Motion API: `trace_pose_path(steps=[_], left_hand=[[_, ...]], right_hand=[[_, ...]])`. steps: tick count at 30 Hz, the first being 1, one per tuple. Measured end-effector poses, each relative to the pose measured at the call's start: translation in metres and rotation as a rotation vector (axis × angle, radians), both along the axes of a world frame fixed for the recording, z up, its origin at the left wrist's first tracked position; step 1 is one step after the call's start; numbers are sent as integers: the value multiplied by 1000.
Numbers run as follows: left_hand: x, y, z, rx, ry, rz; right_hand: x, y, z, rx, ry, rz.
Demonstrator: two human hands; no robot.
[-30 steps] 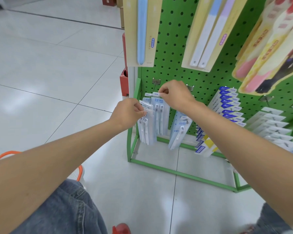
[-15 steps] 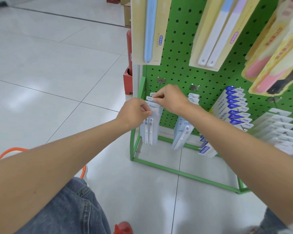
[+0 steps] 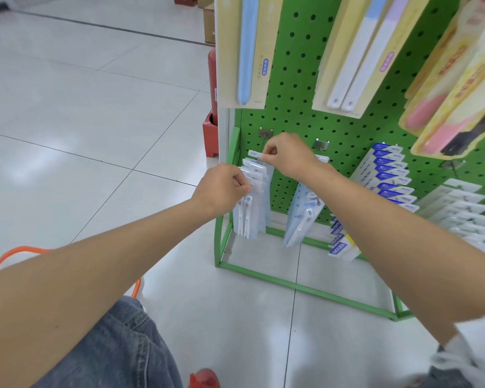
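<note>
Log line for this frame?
left hand: grips pack stack | right hand: pinches top of single pack near hook | place: green pegboard, lowest row

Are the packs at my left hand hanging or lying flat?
Hanging: white packs dangle upright before the pegboard, clear of the floor, left hand gripping their tops.

Both your arms outstretched. Left hand (image 3: 221,189) pinches the front of the hanging packets (image 3: 254,217); right hand (image 3: 287,158), fingers curled, pinches their rear top edge.
</note>
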State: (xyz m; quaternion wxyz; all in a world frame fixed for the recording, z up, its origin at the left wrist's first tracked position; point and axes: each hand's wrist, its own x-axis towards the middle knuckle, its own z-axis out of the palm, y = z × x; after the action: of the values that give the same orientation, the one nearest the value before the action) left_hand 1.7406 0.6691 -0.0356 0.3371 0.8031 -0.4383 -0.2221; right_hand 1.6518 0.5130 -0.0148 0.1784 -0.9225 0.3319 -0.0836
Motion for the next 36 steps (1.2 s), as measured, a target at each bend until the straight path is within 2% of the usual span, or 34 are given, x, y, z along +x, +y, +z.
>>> trace_pose_path(steps=[7, 19, 22, 25, 28, 30, 33, 36], left_hand=[[0, 1, 1, 9, 0, -12], [-10, 4, 8, 3, -106, 15], [-18, 5, 12, -72, -148, 76], [-36, 7, 23, -202, -24, 33], [-57, 9, 33, -261, 87, -96], [-67, 9, 35, -260, 102, -184], [-78, 9, 33, -191, 195, -285], [-88, 6, 30, -177, 213, -252]], right_hand=[[-22, -1, 1, -47, 10, -14], [-81, 49, 14, -109, -124, 24], [-101, 61, 8, -168, -233, 20], [-117, 70, 2, -186, -366, -7], [-129, 78, -3, -200, -511, -40], [-135, 83, -7, -159, -586, -65], [-144, 87, -8, 15, -678, -115], [-149, 86, -4, 164, -705, -179]])
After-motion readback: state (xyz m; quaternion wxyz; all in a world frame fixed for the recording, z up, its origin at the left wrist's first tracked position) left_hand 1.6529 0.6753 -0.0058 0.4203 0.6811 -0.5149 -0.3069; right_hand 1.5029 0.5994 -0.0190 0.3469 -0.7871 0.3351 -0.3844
